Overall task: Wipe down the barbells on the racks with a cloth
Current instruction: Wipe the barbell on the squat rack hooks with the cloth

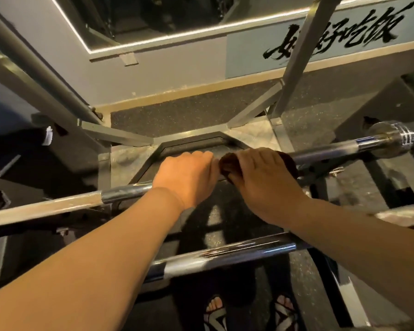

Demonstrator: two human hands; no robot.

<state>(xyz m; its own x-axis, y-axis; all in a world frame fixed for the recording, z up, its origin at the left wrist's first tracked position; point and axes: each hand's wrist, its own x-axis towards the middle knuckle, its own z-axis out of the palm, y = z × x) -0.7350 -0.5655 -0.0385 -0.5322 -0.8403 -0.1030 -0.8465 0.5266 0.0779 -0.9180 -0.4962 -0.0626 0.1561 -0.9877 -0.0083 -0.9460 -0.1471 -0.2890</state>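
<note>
A chrome barbell [325, 151] runs across the view from lower left to upper right, resting on a rack. My left hand [189, 177] grips the bar near its middle, fingers curled over it. Right beside it my right hand [261, 180] holds a dark brown cloth [227, 166] wrapped over the bar, the cloth showing on both sides of the hand. A second chrome barbell [225, 255] lies lower and closer to me, under both forearms.
Grey rack uprights [296, 68] rise at the right and at the left [34, 68]. A dark platform [191, 145] on speckled rubber floor lies below the bars. A grey wall with black lettering [332, 34] stands behind. My sandalled feet [249, 309] show at the bottom.
</note>
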